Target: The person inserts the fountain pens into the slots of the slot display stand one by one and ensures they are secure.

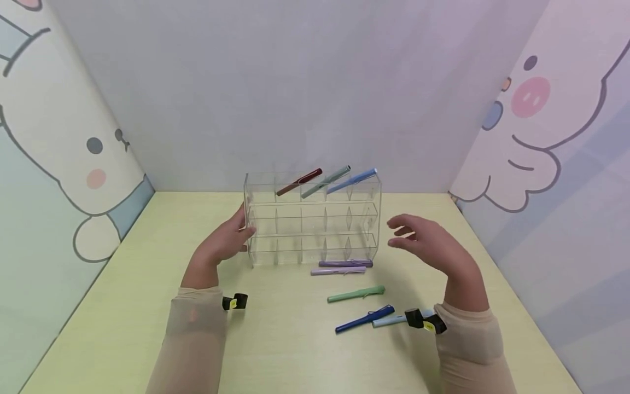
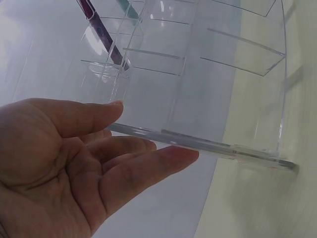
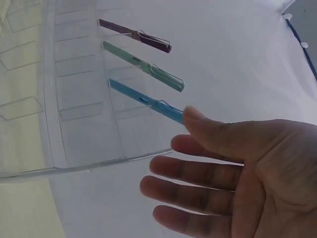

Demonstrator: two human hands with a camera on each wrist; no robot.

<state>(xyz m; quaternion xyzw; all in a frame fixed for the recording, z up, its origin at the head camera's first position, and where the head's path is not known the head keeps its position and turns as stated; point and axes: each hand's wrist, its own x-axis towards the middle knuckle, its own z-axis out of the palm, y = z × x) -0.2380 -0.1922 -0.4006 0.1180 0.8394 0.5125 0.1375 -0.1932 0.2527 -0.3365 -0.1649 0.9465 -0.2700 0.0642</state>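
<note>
A transparent acrylic pen rack (image 1: pixel 287 225) with tiers of small compartments stands upright at the back of the table. My left hand (image 1: pixel 227 238) grips its left side panel, thumb at the front edge and fingers along the outside, as the left wrist view shows. Three pens lean in the top tier: maroon (image 1: pixel 299 181), grey-green (image 1: pixel 326 182) and blue (image 1: pixel 352 180), their upper ends tilted right. Just right of the rack hovers my right hand (image 1: pixel 430 241), fingers loosely bent around nothing. In the right wrist view its thumb overlaps the end of the blue pen (image 3: pixel 141 99).
Before the rack lie a purple pen (image 1: pixel 345 264) and a lilac pen (image 1: pixel 338 271). Nearer, a green pen (image 1: pixel 356 294), a dark blue pen (image 1: pixel 365 319) and a light blue pen (image 1: pixel 389 321) lie on the table (image 1: pixel 280 339). A grey wall (image 1: pixel 305 98) rises behind.
</note>
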